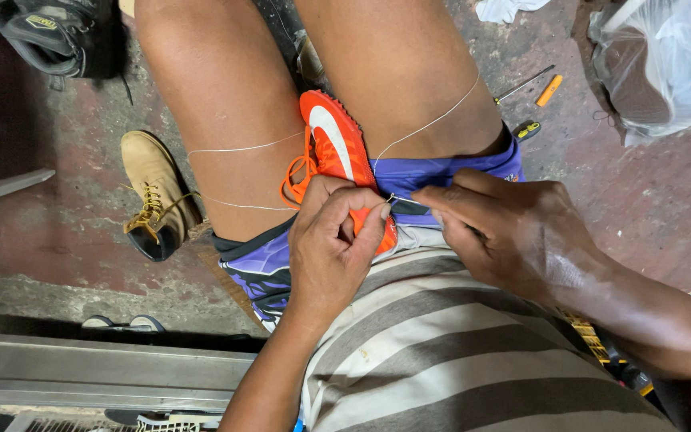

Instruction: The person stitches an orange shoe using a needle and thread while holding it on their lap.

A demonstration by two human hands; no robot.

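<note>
Head view shows me the orange shoe (333,144) wedged between my thighs; my left hand (331,240) curls tightly around its heel, my right hand (513,232) pinches a needle (403,202), white thread (429,124) trailing.

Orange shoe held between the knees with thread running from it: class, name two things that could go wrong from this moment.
1. The right hand works a thin metal tool right beside the left hand fingers, so a slip might prick them.
2. The white thread lies loose across both thighs and could snag or tangle when pulled.
3. The orange shoe is only wedged between the legs and may shift.
</note>
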